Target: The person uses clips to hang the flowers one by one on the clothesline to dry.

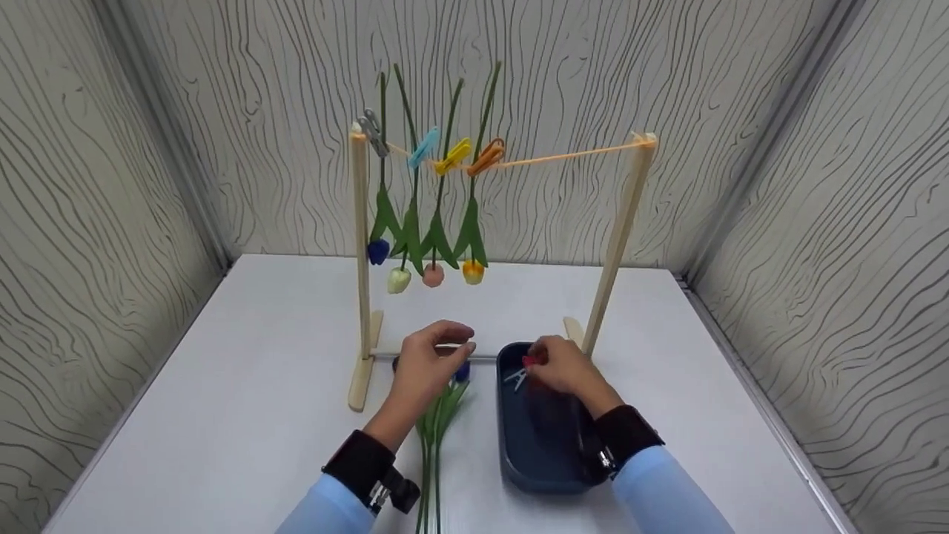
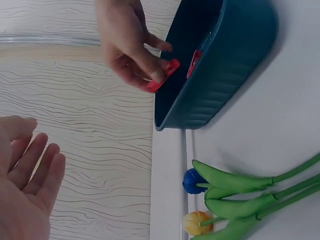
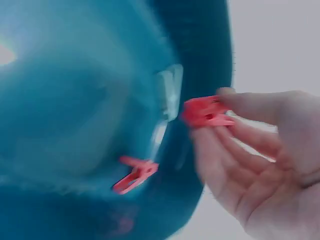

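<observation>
My right hand (image 1: 565, 365) pinches a red clothespin (image 3: 204, 111) between thumb and fingers, over the far end of the dark blue bin (image 1: 556, 463). Inside the bin lie another red clothespin (image 3: 136, 176) and a pale clothespin (image 3: 171, 92). My left hand (image 1: 428, 362) holds nothing; its fingers are loosely bent, above the heads of artificial tulips (image 1: 431, 437) lying on the table. A blue tulip head (image 2: 194, 181) and a yellow one (image 2: 197, 223) show in the left wrist view.
Behind the hands stands a wooden frame (image 1: 619, 245) with an orange string (image 1: 571, 156). Several tulips hang upside down from its left half, clipped by grey, light blue, yellow (image 1: 453, 156) and orange clothespins. A crossbar (image 1: 483, 359) runs low between the posts. Wood-patterned walls enclose the white table (image 1: 222, 415).
</observation>
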The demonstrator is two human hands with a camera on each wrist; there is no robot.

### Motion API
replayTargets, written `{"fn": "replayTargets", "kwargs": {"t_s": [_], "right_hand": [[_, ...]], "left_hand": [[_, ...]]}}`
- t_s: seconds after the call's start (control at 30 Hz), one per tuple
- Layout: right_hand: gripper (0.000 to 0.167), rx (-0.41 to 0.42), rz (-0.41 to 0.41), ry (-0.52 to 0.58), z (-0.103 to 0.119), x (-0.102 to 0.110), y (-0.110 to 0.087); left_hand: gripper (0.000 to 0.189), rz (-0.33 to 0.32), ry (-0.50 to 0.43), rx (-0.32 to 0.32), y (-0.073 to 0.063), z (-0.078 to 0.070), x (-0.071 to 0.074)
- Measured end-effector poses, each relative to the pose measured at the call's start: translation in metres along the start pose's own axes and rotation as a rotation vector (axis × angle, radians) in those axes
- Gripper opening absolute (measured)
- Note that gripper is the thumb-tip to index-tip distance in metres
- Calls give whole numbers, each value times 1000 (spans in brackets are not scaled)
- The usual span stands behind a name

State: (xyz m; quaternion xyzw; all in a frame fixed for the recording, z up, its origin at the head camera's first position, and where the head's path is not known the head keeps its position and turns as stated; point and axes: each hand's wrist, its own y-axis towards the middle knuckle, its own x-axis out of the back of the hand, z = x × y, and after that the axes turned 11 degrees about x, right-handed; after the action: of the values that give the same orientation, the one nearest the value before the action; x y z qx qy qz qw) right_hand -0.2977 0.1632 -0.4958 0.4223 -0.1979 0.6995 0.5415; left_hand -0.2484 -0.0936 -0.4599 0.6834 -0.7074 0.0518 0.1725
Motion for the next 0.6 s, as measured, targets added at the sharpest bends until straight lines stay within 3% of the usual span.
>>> {"fn": "replayTargets", "kwargs": {"t_s": [0.13, 0.23, 0.37, 0.5, 0.6], "right_hand": [[30, 40, -125, 286, 22, 8, -3], [30, 106, -149, 437, 42, 12, -9], [31, 211, -148, 480, 62, 15, -11], [31, 272, -146, 472, 73, 16, -6], [35, 262, -143, 527, 79, 19, -3]], "left_hand": [[26, 39, -4, 28, -1, -3, -8], [37, 82, 13, 70, -4, -4, -14], [39, 96, 28, 73, -5, -3, -19], [30, 27, -3, 67, -4, -4, -21], [25, -23, -72, 63, -3, -6, -23]]}}
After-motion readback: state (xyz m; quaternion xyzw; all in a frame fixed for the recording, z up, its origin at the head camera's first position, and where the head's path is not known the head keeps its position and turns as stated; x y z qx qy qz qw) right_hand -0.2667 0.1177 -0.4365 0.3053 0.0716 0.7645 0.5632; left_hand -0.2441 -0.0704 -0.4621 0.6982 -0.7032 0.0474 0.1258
